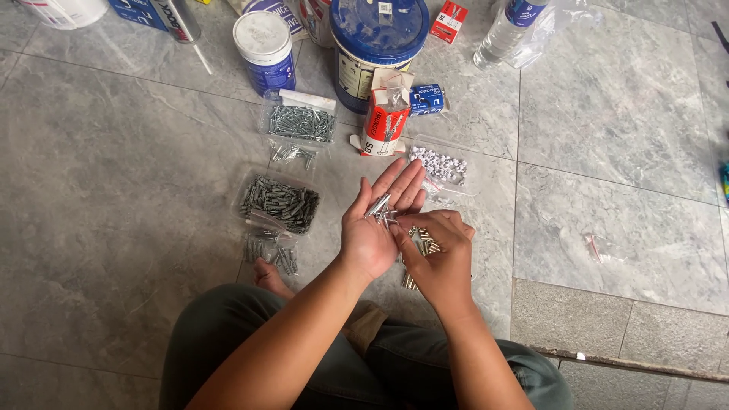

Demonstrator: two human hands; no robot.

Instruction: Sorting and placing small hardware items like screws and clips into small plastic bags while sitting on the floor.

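- My left hand point(373, 228) lies palm up and open above the grey tiled floor point(114, 190), fingers spread toward the far side; a small bunch of silver screws point(380, 208) rests across the palm
- My right hand point(437, 254) is curled just beside it, thumb and forefinger pinched on the near end of those screws; a few more metal pieces point(425, 241) show under its fingers, though I cannot tell whether it grips them
- Left of the hands, a clear tray of dark screws point(279, 202) sits on the floor; a loose pile of plugs point(270, 254) lies near it, by my bare foot point(267, 275)
- Farther out, a second clear tray of screws point(301, 121); a small loose heap point(292, 155) lies between the two trays
- Beyond my fingertips, a bag of small white pieces point(439, 164); a red and white box point(383, 121) stands just behind it, an open plastic bag sticking out of its top
- Along the far edge, a blue bucket point(377, 38), a white-lidded tin point(264, 47) and a clear water bottle point(507, 30)
- My knees in dark green trousers point(228, 334) fill the near edge
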